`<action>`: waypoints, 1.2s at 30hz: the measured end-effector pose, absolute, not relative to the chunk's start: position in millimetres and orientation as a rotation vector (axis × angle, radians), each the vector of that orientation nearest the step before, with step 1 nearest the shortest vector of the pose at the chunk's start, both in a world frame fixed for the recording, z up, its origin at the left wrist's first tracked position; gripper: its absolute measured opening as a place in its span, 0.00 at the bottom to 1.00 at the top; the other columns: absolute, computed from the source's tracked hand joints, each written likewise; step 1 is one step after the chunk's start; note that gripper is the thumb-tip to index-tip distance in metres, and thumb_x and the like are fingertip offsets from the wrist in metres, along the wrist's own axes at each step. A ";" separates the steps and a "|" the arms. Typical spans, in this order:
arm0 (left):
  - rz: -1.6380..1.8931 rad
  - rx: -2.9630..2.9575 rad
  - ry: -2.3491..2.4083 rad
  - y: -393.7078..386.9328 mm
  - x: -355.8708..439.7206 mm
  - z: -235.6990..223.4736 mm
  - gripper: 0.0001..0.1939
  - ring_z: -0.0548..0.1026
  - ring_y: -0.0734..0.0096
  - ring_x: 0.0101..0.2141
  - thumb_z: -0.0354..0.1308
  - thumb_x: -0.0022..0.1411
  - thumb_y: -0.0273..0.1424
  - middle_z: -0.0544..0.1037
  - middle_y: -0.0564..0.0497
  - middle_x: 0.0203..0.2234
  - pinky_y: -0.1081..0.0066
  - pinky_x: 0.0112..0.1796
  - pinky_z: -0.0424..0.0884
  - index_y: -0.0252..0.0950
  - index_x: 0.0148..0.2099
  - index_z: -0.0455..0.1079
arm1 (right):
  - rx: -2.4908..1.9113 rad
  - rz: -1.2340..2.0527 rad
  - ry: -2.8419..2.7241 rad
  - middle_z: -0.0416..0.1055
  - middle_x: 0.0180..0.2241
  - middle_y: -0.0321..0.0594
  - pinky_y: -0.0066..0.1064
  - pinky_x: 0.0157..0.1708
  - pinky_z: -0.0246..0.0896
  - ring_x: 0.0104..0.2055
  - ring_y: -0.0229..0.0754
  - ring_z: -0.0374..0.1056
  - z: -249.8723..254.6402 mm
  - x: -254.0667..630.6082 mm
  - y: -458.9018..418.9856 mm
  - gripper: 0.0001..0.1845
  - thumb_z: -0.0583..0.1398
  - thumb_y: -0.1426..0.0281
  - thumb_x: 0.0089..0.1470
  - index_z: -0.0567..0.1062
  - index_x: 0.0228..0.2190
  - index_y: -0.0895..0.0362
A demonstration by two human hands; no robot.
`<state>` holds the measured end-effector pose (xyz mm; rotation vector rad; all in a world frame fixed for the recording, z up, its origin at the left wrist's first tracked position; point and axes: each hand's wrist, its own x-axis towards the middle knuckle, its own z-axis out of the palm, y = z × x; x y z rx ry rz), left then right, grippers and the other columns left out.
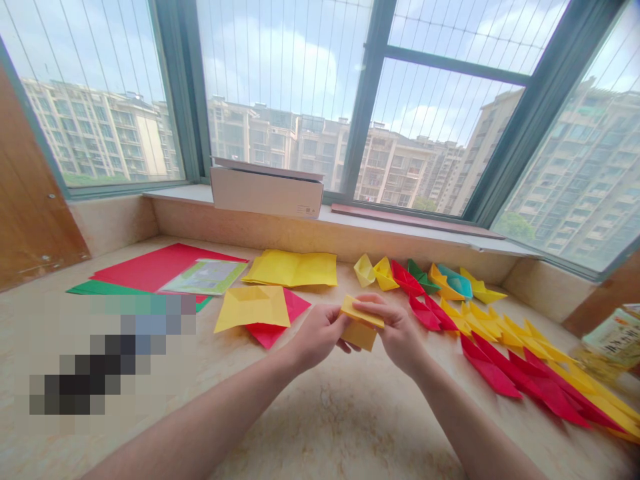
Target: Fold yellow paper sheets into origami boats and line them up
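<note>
Held between both hands above the counter is a small folded piece of yellow paper (361, 335), with layered flaps. My left hand (320, 331) pinches its left side, thumb on top and fingers underneath. My right hand (395, 327) grips the upper right edge, its fingers laid across the top flap. Just left of my left hand lies a creased yellow sheet (253, 308), partly over a red sheet (270, 335). To the right of my right hand sit rows of folded paper boats, among them a red boat (429, 312) and a yellow boat (385, 273).
Behind lie a stack of creased yellow paper (293, 268), red sheets (150, 267) and a clear packet (205, 277). A white box (267, 192) stands on the window ledge. At the far right is a labelled container (615, 340). The lower left is pixelated.
</note>
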<state>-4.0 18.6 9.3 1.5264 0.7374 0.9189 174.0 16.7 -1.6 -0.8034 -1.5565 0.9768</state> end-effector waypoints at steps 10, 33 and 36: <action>0.971 1.366 0.668 11.5 -3.0 15.3 0.31 0.78 0.65 0.21 0.45 0.66 0.52 0.79 0.42 0.25 0.70 0.23 0.74 0.27 0.44 0.72 | -0.782 0.937 -1.582 0.76 0.46 0.40 0.34 0.40 0.69 0.45 0.46 0.72 -0.7 173.2 14.3 0.18 0.59 0.75 0.52 0.83 0.42 0.47; 1.214 1.427 0.740 13.5 1.8 11.2 0.21 0.78 0.70 0.24 0.54 0.65 0.46 0.77 0.48 0.27 0.71 0.25 0.77 0.29 0.41 0.69 | -0.850 1.089 -1.249 0.78 0.39 0.42 0.35 0.38 0.71 0.41 0.47 0.74 1.7 165.9 18.2 0.30 0.69 0.59 0.49 0.71 0.52 0.54; 1.160 1.451 0.727 13.4 0.5 10.9 0.21 0.79 0.69 0.22 0.56 0.64 0.45 0.78 0.47 0.27 0.72 0.25 0.77 0.30 0.44 0.69 | -0.832 1.075 -1.237 0.77 0.39 0.41 0.36 0.40 0.71 0.42 0.47 0.74 1.9 167.7 19.0 0.33 0.68 0.60 0.50 0.69 0.56 0.52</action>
